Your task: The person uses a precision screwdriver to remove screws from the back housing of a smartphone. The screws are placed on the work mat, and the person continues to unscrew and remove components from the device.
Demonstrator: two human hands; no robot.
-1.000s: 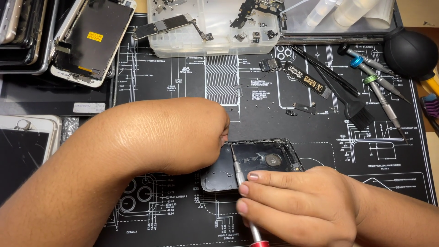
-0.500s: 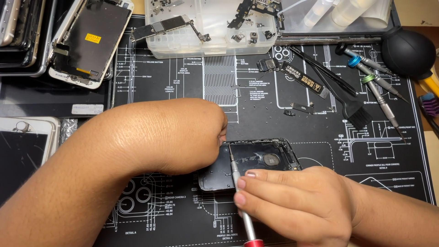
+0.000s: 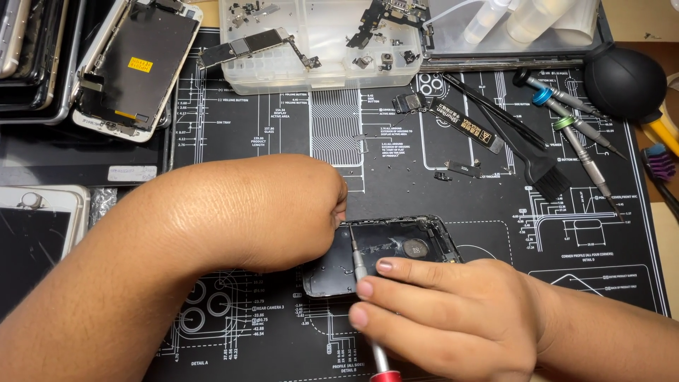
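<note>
Right hand: my right hand (image 3: 453,318) is closed around a screwdriver (image 3: 362,283), fingers curled along its shaft, index and middle fingertips pressed against the metal part.
Screwdriver: red handle end shows below my fingers; the slim silver shaft runs up and slightly left from my grip, and the tip rests inside the phone housing (image 3: 385,255).
Phone housing: dark, opened, lying flat on the work mat (image 3: 269,127), directly above my right fingers and touching the left hand at its upper left corner.
Left hand: my left hand (image 3: 283,212) is bent over at the wrist, back facing up; it lies against the housing's left edge. The fingers are tucked under and hidden, so I cannot tell whether they pinch anything.
Beyond the hands: a clear parts tray (image 3: 325,42) with small components sits well above the left hand.
Right of the hands: three spare screwdrivers (image 3: 573,134) and a black brush (image 3: 523,155) lie up and to the right, apart from my grip; a black rubber blower (image 3: 622,81) sits farther out.
Left of the hands: a detached phone screen (image 3: 134,67) lies face down, up and to the left.
</note>
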